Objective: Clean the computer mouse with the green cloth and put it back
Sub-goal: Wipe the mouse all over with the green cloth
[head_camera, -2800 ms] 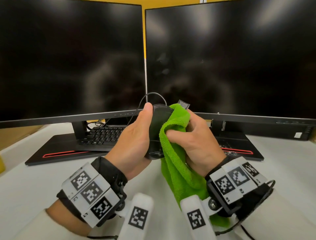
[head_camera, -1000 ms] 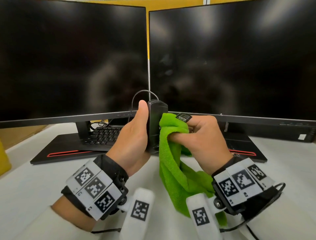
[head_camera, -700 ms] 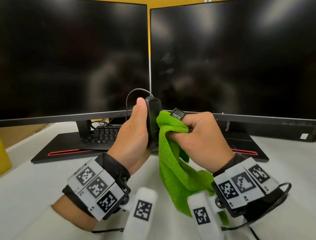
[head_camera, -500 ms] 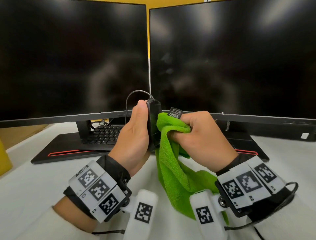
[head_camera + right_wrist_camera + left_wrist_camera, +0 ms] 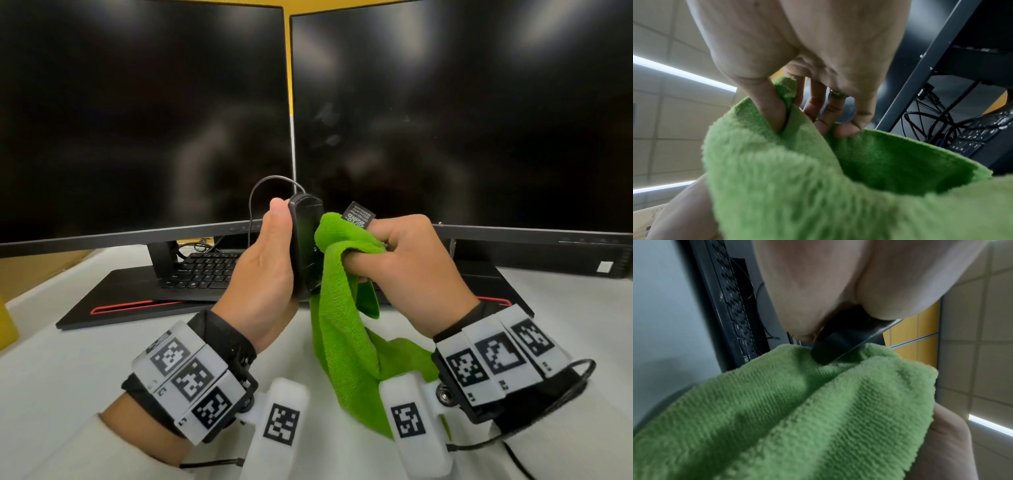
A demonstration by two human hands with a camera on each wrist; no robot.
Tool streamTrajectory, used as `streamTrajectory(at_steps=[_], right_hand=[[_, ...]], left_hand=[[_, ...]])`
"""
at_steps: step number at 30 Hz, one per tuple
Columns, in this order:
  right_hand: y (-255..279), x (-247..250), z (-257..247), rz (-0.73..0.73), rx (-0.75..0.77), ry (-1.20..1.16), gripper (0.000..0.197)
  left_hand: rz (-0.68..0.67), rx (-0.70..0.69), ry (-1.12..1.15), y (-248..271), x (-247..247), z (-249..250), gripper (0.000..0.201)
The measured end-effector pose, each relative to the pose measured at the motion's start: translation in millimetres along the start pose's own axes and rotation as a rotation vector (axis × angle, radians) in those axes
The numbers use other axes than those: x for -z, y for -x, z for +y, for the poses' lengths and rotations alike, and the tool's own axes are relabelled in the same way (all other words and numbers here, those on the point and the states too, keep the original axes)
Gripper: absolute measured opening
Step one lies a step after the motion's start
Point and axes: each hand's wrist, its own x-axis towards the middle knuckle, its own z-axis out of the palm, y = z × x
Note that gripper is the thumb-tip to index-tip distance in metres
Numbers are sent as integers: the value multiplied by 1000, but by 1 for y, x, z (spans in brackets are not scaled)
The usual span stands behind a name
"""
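Note:
My left hand grips a black wired computer mouse upright in the air before the monitors, thumb along its near side. Its cable loops up and back behind the hand. My right hand holds a bunched green cloth and presses it against the mouse's right face; the rest of the cloth hangs down to the table. In the left wrist view the mouse pokes out under the palm and meets the cloth. In the right wrist view thumb and fingers pinch the cloth.
Two dark monitors stand side by side just behind the hands. A black keyboard lies under the left one, on a black base with a red stripe. The white table spreads to the left and right.
The mouse has been turned from tilted to edge-on and upright. Over the last second the right hand with the cloth has rubbed slightly along its right face; both hands stay about where they were.

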Motion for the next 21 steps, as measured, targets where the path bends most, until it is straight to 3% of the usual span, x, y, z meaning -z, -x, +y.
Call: streamTrajectory(at_steps=[2, 7, 12, 15, 21], right_hand=[[2, -2, 0, -29, 6, -1, 31], [3, -8, 3, -93, 79, 34, 10], [4, -8, -3, -109, 107, 98, 16], [3, -7, -2, -111, 115, 94, 18], [3, -9, -1, -104, 73, 100, 20]], left_hand=[[33, -22, 11, -1, 1, -1, 69], [40, -75, 49, -7, 5, -3, 80], [36, -97, 20, -9, 6, -5, 80], [27, -114, -17, -10, 8, -6, 67], [8, -166, -89, -9, 9, -5, 70]])
